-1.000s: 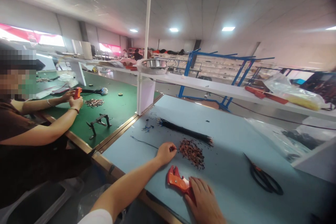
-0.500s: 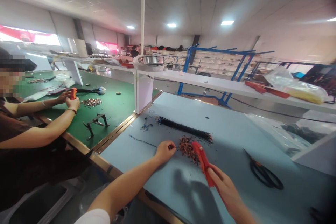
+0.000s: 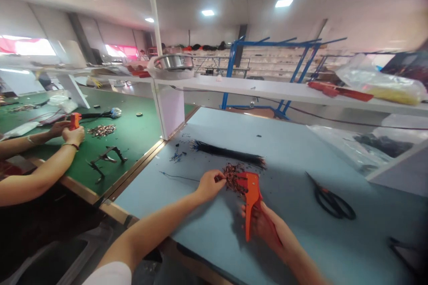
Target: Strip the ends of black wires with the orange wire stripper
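Observation:
My left hand (image 3: 211,185) pinches a thin dark wire (image 3: 179,177), whose long end trails leftward over the blue tabletop. In my right hand (image 3: 267,227) is a red-orange wire stripper (image 3: 252,191), its jaws pointing left, close to my left fingertips. Whether the wire's tip is inside the jaws cannot be made out. A heap of stripped insulation scraps (image 3: 234,177) lies beneath and behind the jaws. Just beyond the heap lies a bundle of black wires (image 3: 227,153) with bare ends.
Black-handled scissors (image 3: 331,198) lie to the right. A white shelf (image 3: 267,87) crosses the back, holding a metal bowl (image 3: 175,61) and red tools (image 3: 337,91). On the left, a co-worker's hands (image 3: 68,131) hold another orange stripper above a green table (image 3: 133,138).
My right hand has turned the stripper so its side faces me and its jaws have come nearer my left fingertips. The whole view has shifted a little.

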Tool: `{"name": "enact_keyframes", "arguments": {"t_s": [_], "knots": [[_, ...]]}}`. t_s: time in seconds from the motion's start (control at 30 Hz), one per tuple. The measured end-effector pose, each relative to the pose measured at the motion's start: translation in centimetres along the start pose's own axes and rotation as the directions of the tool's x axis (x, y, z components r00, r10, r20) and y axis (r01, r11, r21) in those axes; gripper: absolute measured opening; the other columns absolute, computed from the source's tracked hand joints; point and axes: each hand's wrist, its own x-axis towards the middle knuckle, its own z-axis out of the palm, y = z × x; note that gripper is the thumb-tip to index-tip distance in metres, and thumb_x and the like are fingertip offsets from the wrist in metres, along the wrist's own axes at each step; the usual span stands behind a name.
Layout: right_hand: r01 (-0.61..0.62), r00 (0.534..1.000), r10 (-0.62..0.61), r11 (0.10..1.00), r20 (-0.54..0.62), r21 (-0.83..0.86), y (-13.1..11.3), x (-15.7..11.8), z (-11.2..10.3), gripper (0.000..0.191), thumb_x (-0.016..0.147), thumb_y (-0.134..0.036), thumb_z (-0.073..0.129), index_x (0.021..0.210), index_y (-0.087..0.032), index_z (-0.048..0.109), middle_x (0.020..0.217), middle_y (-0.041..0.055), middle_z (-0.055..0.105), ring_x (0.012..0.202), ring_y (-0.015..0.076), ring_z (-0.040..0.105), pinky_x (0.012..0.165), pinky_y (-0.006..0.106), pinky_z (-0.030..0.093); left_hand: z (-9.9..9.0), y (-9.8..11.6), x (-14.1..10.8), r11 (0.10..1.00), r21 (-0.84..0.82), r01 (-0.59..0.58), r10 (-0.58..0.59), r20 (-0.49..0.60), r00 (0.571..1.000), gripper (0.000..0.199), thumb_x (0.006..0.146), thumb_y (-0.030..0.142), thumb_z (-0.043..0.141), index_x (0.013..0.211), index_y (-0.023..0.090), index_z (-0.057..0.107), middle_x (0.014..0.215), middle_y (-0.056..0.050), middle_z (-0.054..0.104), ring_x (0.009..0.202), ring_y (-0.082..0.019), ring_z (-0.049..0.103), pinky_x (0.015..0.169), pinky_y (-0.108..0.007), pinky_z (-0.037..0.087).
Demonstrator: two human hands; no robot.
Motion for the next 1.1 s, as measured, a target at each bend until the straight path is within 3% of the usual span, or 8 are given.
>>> {"name": "enact_keyframes", "arguments": {"t_s": [0.13,0.27,0.4,0.53,0.7,0.9,1.1], "knots": [[0.009,1.000,-0.007,0.997,-0.020,0.074,-0.6,-0.5,0.0,0.060,0.084,-0.065,0.035,0.116,-0.019,0.058,0.112,0.0153,0.065,0.099,0.0288,0.064,0.081,0.045,0.051,0.7,-0.6,-0.5,1.000,-0.015,0.022,-0.021,0.009,1.000,0.011,0.078,0.022,0.057,0.078,0.015,0.065,0.074,-0.001,0.064,0.067,-0.012,0.054,0.066,-0.023,0.043],[-0.021,0.999,0.025,0.985,-0.022,0.170,-0.7,-0.7,0.0,0.061,0.085,-0.065,0.033,0.119,-0.019,0.055,0.112,0.0151,0.065,0.100,0.0283,0.064,0.081,0.044,0.051,0.3,-1.6,-0.7,1.000,-0.028,0.006,-0.007,-0.012,1.000,0.008,0.077,0.019,0.057,0.079,0.016,0.065,0.078,-0.002,0.063,0.072,-0.012,0.055,0.071,-0.024,0.044],[-0.032,0.999,0.035,0.972,-0.007,0.232,-0.1,-0.7,-0.1,0.047,0.084,-0.054,0.049,0.114,-0.019,0.057,0.111,0.0136,0.066,0.098,0.0267,0.064,0.084,0.043,0.048,0.0,-1.8,-0.4,0.996,-0.072,-0.057,0.051,-0.093,0.994,0.010,0.079,0.019,0.056,0.081,0.017,0.066,0.079,-0.001,0.062,0.072,-0.011,0.055,0.070,-0.023,0.045],[-0.042,0.999,0.032,0.950,0.037,0.309,0.3,-0.6,0.1,0.041,0.076,-0.038,0.066,0.109,-0.017,0.058,0.102,0.0116,0.068,0.094,0.0251,0.065,0.088,0.043,0.046,0.2,-1.4,-0.6,0.991,-0.110,-0.070,0.059,-0.098,0.993,0.010,0.081,0.022,0.057,0.083,0.018,0.066,0.078,0.000,0.062,0.069,-0.010,0.055,0.064,-0.022,0.044],[-0.140,0.990,0.123,0.905,0.066,0.402,0.4,-0.5,0.3,0.035,0.079,-0.034,0.063,0.108,-0.015,0.056,0.089,0.0074,0.069,0.081,0.0209,0.067,0.081,0.040,0.048,0.4,-0.7,-1.3,0.989,-0.136,-0.064,0.053,-0.084,0.995,0.008,0.080,0.023,0.059,0.083,0.019,0.065,0.078,0.000,0.064,0.067,-0.010,0.055,0.063,-0.022,0.044],[-0.237,0.971,0.200,0.878,0.131,0.416,0.5,-0.6,0.4,0.033,0.080,-0.034,0.061,0.105,-0.013,0.056,0.086,0.0072,0.068,0.078,0.0209,0.067,0.073,0.036,0.050,0.3,0.0,-1.6,0.977,-0.114,-0.182,0.173,-0.087,0.981,0.007,0.083,0.021,0.058,0.083,0.019,0.065,0.077,0.000,0.061,0.068,-0.010,0.053,0.061,-0.021,0.042],[-0.254,0.965,0.206,0.884,0.160,0.394,0.7,-0.7,0.4,0.039,0.080,-0.039,0.064,0.106,-0.012,0.057,0.087,0.0087,0.066,0.078,0.0214,0.066,0.073,0.038,0.050,0.3,0.2,-1.6,0.947,-0.075,-0.312,0.306,-0.083,0.948,0.010,0.080,0.012,0.059,0.084,0.017,0.067,0.078,-0.001,0.060,0.068,-0.010,0.052,0.060,-0.022,0.040]]}}
